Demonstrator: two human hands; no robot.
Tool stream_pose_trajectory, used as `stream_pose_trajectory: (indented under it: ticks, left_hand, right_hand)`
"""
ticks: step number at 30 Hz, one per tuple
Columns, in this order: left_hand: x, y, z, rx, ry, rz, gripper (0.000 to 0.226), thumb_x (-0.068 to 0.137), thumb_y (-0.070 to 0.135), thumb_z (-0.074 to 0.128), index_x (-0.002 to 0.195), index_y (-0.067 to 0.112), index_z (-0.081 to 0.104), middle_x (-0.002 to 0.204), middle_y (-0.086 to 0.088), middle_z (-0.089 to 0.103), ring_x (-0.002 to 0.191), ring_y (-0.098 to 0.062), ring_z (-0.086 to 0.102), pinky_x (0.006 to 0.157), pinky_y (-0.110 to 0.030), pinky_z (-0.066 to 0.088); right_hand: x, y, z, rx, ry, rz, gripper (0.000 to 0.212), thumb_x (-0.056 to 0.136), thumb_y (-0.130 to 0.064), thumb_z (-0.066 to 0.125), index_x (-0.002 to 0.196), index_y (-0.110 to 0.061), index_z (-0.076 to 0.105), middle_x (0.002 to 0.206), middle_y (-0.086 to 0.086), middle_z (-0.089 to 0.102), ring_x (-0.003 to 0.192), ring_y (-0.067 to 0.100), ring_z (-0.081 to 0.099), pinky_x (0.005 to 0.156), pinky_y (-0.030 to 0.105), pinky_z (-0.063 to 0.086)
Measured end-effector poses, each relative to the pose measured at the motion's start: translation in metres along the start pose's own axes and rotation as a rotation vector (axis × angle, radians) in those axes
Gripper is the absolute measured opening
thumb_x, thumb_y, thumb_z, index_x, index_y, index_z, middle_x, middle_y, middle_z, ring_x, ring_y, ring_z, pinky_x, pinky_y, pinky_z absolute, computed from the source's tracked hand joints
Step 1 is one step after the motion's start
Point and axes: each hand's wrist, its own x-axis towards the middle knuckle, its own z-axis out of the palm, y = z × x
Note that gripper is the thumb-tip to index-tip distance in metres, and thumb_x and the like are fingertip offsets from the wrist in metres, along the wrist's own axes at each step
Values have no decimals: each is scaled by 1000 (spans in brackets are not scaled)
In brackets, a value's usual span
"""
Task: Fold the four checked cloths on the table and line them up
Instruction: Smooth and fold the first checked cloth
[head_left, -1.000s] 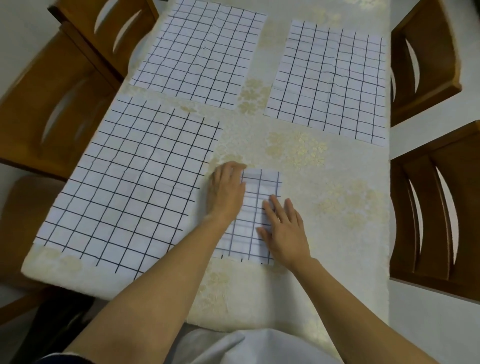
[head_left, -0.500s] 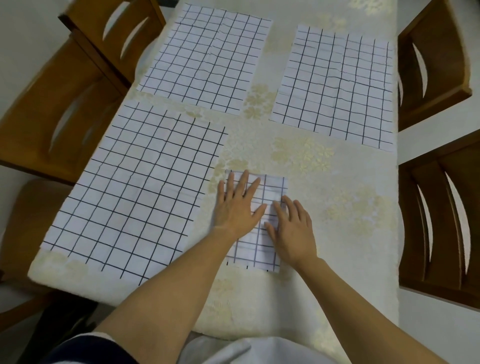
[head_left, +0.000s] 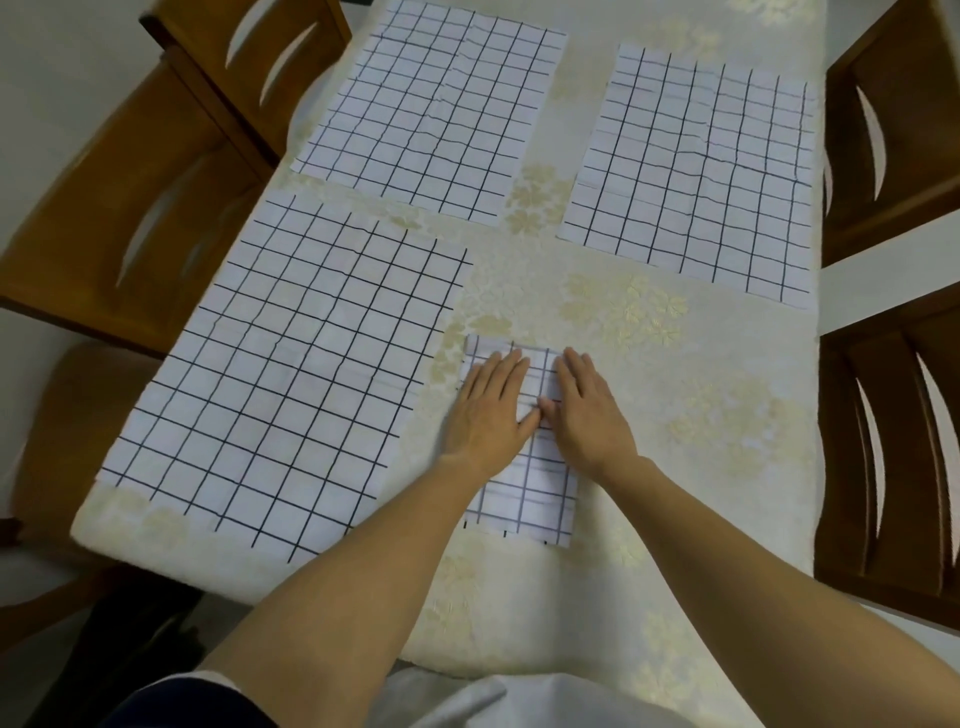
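Where the cream floral table (head_left: 675, 364) stretches before us, three checked cloths lie spread flat: the near-left cloth (head_left: 291, 379), the far-left cloth (head_left: 436, 114) and the far-right cloth (head_left: 696, 176), all apart. Just right of the near-left one sits the small folded cloth (head_left: 524, 493). Our left hand (head_left: 488, 415) and right hand (head_left: 587, 415) press flat on its far half, fingers straight, thumbs touching, gripping nothing.

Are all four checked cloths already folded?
No: one folded cloth lies under the left hand and right hand; three cloths lie flat.
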Motion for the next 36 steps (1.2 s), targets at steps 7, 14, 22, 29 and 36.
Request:
stream_pose_trajectory:
  ticks: [7, 14, 22, 29, 36]
  left_hand:
    - [-6, -16, 4, 168, -4, -129, 78, 100, 69, 3, 160, 25, -17, 168, 1, -22, 154, -22, -22, 126, -49, -4]
    - [-19, -5, -6, 208, 76, 34, 70, 108, 42, 22, 161, 10, -9, 170, -8, -13, 156, -28, -16, 127, -45, -6]
    - [-34, 23, 11, 20, -51, 183, 59, 110, 34, 30, 164, 23, 10, 171, 2, 4, 157, -18, -2, 126, -33, -7]
    - [-16, 42, 5, 79, -116, 274, 56, 111, 31, 29, 163, 21, 10, 171, 1, 5, 158, -20, -1, 128, -36, 0]
    - [18, 53, -4, 126, -207, 222, 57, 112, 36, 24, 164, 24, 4, 171, 6, -3, 157, -19, -4, 128, -43, 0]
  right_hand:
    - [-5, 18, -1, -65, -24, -3, 75, 107, -51, 25, 160, -7, -3, 168, 7, -12, 155, 20, -11, 124, 31, -7]
    - [-17, 13, -3, -75, 47, 34, 64, 109, -37, 25, 160, -9, -3, 167, 10, -13, 154, 27, -14, 125, 39, -7]
    - [-69, 24, 22, -107, -19, -4, 74, 98, -60, 4, 161, -21, 2, 164, -7, -13, 155, 24, -12, 125, 39, -9]
    - [-96, 30, 24, -167, -49, 13, 79, 96, -70, 7, 160, -28, -8, 165, 7, -20, 152, 29, -20, 120, 36, -17]
    - [-126, 25, 37, -145, -20, 13, 76, 98, -68, 10, 161, -28, -5, 166, 9, -19, 152, 30, -22, 123, 41, -13]
